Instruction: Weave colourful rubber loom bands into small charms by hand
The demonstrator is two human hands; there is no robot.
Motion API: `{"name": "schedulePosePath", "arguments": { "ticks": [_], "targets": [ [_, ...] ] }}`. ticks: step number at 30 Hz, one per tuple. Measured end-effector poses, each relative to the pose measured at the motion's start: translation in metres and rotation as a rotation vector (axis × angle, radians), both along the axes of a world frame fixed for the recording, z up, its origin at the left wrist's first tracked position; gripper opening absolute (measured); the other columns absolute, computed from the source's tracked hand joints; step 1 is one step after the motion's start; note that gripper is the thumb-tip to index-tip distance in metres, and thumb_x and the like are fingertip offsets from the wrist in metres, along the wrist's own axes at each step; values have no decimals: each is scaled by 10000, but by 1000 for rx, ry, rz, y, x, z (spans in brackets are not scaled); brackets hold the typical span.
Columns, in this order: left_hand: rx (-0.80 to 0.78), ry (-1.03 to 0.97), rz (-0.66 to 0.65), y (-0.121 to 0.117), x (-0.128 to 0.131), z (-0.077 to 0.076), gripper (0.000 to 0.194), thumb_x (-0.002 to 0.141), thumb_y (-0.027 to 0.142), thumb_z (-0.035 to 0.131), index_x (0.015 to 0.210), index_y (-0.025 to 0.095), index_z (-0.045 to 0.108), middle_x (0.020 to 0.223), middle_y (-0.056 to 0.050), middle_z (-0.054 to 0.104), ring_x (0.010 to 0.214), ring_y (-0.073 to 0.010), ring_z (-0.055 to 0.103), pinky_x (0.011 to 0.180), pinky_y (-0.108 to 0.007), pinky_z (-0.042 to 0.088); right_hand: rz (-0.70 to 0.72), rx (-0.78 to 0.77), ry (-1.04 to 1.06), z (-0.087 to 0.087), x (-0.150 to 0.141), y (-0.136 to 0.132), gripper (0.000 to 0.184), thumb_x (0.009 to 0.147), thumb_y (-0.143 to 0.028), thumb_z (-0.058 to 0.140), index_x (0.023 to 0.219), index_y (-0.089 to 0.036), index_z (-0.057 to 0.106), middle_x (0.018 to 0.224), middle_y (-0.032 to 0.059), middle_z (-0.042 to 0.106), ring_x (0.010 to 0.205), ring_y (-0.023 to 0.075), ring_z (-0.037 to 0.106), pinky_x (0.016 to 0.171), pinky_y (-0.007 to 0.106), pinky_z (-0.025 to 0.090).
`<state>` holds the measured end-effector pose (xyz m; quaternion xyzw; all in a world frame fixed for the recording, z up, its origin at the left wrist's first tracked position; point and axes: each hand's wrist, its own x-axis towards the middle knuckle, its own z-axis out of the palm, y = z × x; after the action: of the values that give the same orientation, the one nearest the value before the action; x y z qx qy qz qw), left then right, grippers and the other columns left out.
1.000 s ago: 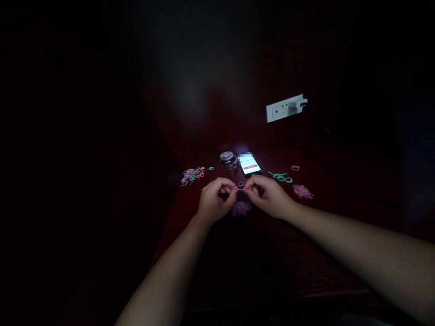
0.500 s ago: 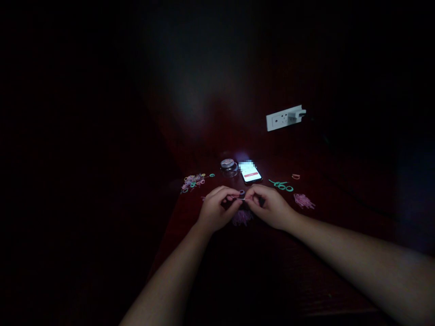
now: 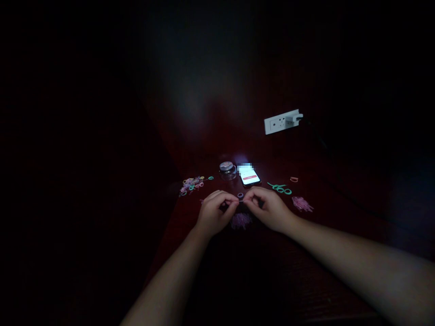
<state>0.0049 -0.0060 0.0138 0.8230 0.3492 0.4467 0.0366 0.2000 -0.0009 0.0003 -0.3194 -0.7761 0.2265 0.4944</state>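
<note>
My left hand (image 3: 217, 211) and my right hand (image 3: 267, 208) face each other over the dark red table, thumbs and fingertips pinched. Between them runs a short, thin pale purple strip (image 3: 241, 201), one end in each pinch. It is too small to tell its exact kind. Just beyond the fingertips lies a small purple ring (image 3: 240, 195). Below the hands is a pile of purple strips (image 3: 241, 221). To the right of my right hand sit a pile of pink strips (image 3: 302, 204) and several green loops (image 3: 280, 188).
A clear lidded jar (image 3: 227, 171) stands beside a lit phone (image 3: 249, 175) at the back. Mixed coloured loops (image 3: 190, 185) are heaped at the left edge. A pinkish-orange loop (image 3: 294, 179) lies at right. A wall socket (image 3: 282, 122) holds a plug. The surroundings are very dark.
The whole view has shifted, so the table things sit lower in the picture. Both hands keep pinching the strip; their gap narrowed half a second ago and is slightly wider now.
</note>
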Motion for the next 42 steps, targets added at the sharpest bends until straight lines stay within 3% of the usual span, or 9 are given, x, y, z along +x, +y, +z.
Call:
{"name": "schedulePosePath", "arguments": {
  "ticks": [21, 31, 36, 39, 42],
  "targets": [
    [-37, 50, -5, -2, 1, 5, 94, 864, 242, 609, 824, 182, 669, 809, -49, 687, 755, -160, 617, 678, -287, 495, 22, -4, -38, 1, 1, 0, 116, 851, -207, 548, 756, -168, 602, 671, 1, 533, 602, 116, 462, 542, 232, 362],
    [-246, 159, -100, 9, -9, -4, 77, 829, 193, 607, 806, 153, 669, 744, -16, 647, 638, -91, 568, 595, -198, 464, 69, -93, -162, -4, 1, 3, 52, 792, -174, 568, 751, -161, 597, 617, -26, 527, 526, 89, 453, 472, 201, 328],
    [-263, 233, -108, 11, -13, -6, 121, 816, 176, 592, 866, 165, 701, 777, -20, 668, 650, -94, 589, 606, -205, 476, 70, -1, -219, -6, 2, 6, 73, 768, -125, 570, 717, -165, 603, 679, -8, 563, 594, 99, 492, 555, 221, 373],
    [-218, 257, -54, 13, -15, -6, 142, 812, 170, 578, 882, 178, 702, 802, -23, 682, 673, -107, 601, 641, -226, 488, 64, 29, -242, -8, 3, 7, 85, 752, -105, 578, 710, -171, 613, 694, -5, 569, 632, 111, 516, 602, 236, 393],
    [-186, 283, 86, 17, -20, -5, 150, 824, 180, 559, 886, 193, 695, 820, -22, 692, 716, -132, 618, 701, -257, 500, 48, 23, -264, -9, 4, 8, 89, 743, -103, 583, 698, -173, 613, 686, -7, 575, 630, 116, 520, 605, 244, 393]
  ]
}}
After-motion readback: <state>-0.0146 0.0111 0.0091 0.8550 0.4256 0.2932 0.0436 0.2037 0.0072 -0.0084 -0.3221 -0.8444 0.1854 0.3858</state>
